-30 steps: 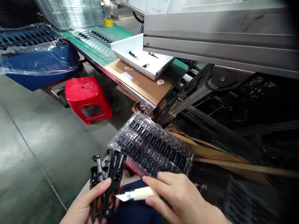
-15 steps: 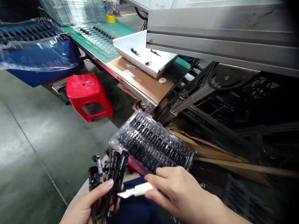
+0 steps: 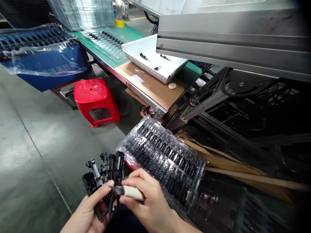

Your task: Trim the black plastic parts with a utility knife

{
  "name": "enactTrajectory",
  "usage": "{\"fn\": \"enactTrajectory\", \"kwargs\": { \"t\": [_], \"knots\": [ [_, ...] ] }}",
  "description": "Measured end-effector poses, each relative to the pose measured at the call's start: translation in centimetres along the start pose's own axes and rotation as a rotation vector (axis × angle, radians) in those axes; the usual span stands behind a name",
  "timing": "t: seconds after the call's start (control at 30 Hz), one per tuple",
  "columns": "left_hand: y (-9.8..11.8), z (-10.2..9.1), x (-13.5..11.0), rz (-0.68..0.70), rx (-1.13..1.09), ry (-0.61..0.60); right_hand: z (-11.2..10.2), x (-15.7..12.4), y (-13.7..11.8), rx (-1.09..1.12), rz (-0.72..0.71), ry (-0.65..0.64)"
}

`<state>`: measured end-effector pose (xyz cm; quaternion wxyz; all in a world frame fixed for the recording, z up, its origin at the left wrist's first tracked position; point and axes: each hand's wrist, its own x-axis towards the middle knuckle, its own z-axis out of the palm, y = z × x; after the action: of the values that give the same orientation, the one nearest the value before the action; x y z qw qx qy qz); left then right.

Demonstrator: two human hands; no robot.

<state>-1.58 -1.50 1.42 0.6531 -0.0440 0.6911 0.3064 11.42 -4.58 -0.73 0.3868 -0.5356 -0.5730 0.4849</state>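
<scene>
Black plastic parts (image 3: 104, 181) sit bunched in our left hand (image 3: 85, 213); our right hand (image 3: 148, 204) grips a small knife (image 3: 126, 191) touching them. White lettering on the blue crate (image 3: 48, 69) is unreadable; bare floor (image 3: 36, 145) lies left.

A factory assembly floor is shown: a long workbench (image 3: 155, 94) with a green mat, stacked clear blister trays (image 3: 82, 13) and an aluminium-framed machine (image 3: 218, 42) are seen beyond the hands, with bare concrete floor (image 3: 36, 145) to their left.

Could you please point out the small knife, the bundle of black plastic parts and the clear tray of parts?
small knife (image 3: 130, 192): head view, pale handle.
black plastic parts (image 3: 107, 174): head view, bundle's middle.
clear tray (image 3: 165, 155): head view, middle rows.
</scene>
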Motion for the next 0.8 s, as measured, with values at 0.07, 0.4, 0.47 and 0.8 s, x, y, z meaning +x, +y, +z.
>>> {"fn": "enactTrajectory", "kwargs": {
  "t": [0.07, 0.4, 0.47, 0.8],
  "knots": [
    [-0.2, 0.1, 0.2, 0.064, -0.018, 0.006, 1.0, 0.3, 0.3, -0.015, 0.012, 0.048],
    [-0.1, -0.5, 1.9, 0.115, -0.009, -0.03, 4.7, 0.7, 3.2, -0.311, -0.281, 0.308],
    [0.4, -0.8, 2.1, 0.086, -0.015, -0.036, 4.6, 0.6, 3.9, -0.083, -0.115, 0.282],
    [0.4, -0.5, 0.7, -0.047, 0.175, -0.099, 2.8, 2.4, 5.4, 0.708, 0.431, 0.119]
  ]
}}
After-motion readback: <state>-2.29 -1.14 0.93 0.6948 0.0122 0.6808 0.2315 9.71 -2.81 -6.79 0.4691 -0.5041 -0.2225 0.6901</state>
